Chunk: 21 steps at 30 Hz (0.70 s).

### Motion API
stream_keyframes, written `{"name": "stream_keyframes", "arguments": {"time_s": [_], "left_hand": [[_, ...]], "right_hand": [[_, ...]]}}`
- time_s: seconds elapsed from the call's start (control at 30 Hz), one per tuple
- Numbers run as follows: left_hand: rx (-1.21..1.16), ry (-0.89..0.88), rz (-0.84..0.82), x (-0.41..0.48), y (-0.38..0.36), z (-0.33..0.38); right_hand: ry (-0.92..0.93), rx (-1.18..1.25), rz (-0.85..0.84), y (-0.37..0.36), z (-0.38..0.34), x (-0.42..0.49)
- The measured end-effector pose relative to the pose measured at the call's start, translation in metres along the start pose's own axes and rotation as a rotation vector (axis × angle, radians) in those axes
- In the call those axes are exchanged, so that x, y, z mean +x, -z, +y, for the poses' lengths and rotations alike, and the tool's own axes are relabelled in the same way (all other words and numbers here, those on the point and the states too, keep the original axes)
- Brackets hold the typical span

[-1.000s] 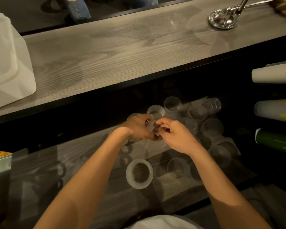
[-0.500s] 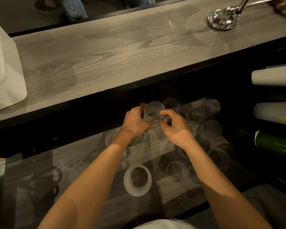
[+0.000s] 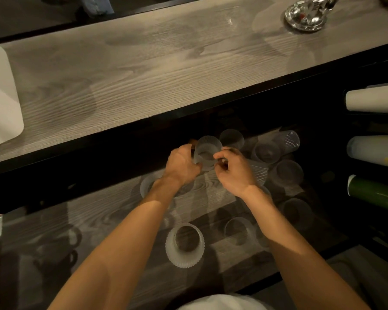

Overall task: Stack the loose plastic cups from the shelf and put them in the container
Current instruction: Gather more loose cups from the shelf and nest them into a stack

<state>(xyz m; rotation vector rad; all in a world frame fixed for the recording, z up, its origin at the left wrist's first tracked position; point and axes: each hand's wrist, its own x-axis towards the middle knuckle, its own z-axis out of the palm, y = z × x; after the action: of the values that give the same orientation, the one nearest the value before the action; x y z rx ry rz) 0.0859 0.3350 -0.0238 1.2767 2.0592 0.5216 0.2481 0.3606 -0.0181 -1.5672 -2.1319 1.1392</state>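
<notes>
Hands meet over the dim lower shelf [image 3: 213, 193]: my left hand [image 3: 180, 164] grips a ribbed clear cup [image 3: 207, 153] from its left side, while my right hand [image 3: 233, 170] pinches the cup's right edge with curled fingers. The cup sits between them, mouth up, just below the counter's [image 3: 143, 74] front edge. Loose cups [image 3: 267, 151] crowd the shelf to the right; a lone cup [image 3: 185, 245] stands nearer me. The white container [image 3: 2, 97] rests on the counter, far left.

Grey wood-grain shelf [image 3: 211, 193], loose ribbed plastic cups [image 3: 286, 174] across it (a few on their sides).
</notes>
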Motion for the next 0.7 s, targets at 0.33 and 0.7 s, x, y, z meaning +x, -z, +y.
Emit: {"name": "stream_keyframes", "arguments": {"time_s": [0.33,0.7], "left_hand": [[0.209,-0.015,0.037,-0.005,-0.004,0.005],[0.284,-0.124,0.016,-0.007,-0.011,0.032]], "right_hand": [[-0.040,-0.149,-0.118,0.003,0.002,0.001],[-0.159,-0.083,0.205,0.039,0.028,-0.013]]}}
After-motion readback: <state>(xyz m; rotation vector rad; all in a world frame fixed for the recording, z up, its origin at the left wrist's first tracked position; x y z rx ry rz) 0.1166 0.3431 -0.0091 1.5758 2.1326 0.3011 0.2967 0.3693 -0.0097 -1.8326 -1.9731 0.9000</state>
